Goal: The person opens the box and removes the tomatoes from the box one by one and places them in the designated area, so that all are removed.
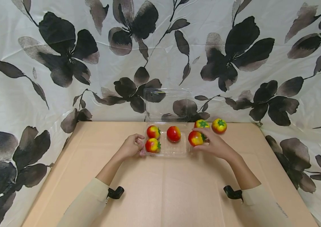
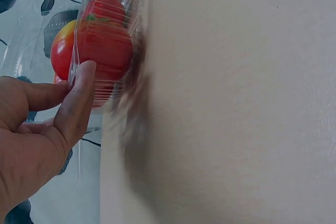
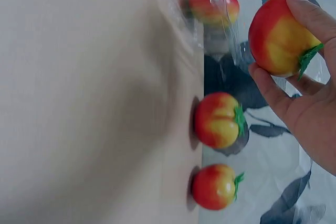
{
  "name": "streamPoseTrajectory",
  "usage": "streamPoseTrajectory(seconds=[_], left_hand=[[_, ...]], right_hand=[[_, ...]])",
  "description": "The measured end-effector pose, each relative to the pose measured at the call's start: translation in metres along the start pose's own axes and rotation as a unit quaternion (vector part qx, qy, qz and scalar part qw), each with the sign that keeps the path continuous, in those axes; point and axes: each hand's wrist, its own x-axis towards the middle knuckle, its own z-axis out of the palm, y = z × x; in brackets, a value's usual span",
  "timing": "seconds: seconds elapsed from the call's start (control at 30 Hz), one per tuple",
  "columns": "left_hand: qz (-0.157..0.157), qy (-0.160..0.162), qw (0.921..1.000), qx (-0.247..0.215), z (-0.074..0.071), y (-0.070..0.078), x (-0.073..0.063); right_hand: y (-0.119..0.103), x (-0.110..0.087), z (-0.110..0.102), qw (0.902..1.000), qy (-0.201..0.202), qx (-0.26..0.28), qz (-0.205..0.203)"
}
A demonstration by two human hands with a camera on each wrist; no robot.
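A clear plastic clamshell box point(image 1: 174, 150) stands at the far edge of the board with its lid point(image 1: 167, 94) raised. Inside lie two red-and-yellow tomatoes point(image 1: 153, 145) on the left and a redder tomato point(image 1: 173, 134) near the middle. My left hand point(image 1: 132, 146) pinches the box's left rim point(image 2: 73, 72) between thumb and fingers. Just off the box's right side, my right hand point(image 1: 217, 145) grips another tomato point(image 3: 281, 35) with its green leafy top toward the palm. In the right wrist view this tomato is raised above the board.
Two more tomatoes rest on the board right of the box: one point(image 1: 201, 123) behind my right hand, the other point(image 1: 219, 126) farther right. A floral cloth point(image 1: 177, 63) hangs beyond the board point(image 1: 163, 189). Black wrist mounts point(image 1: 116, 193) sit at both sleeves.
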Motion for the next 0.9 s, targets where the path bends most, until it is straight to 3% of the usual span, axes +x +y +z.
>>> streamPoseTrajectory(seconds=[0.4,0.9], left_hand=[[0.004,-0.002,0.9999,-0.010,0.000,0.001,-0.001],[-0.002,-0.003,0.9998,-0.021,0.001,0.001,-0.001]], right_hand=[[0.022,-0.014,-0.027,0.9978,0.055,0.004,0.038],[0.046,-0.028,-0.065,0.9913,0.110,-0.038,0.062]])
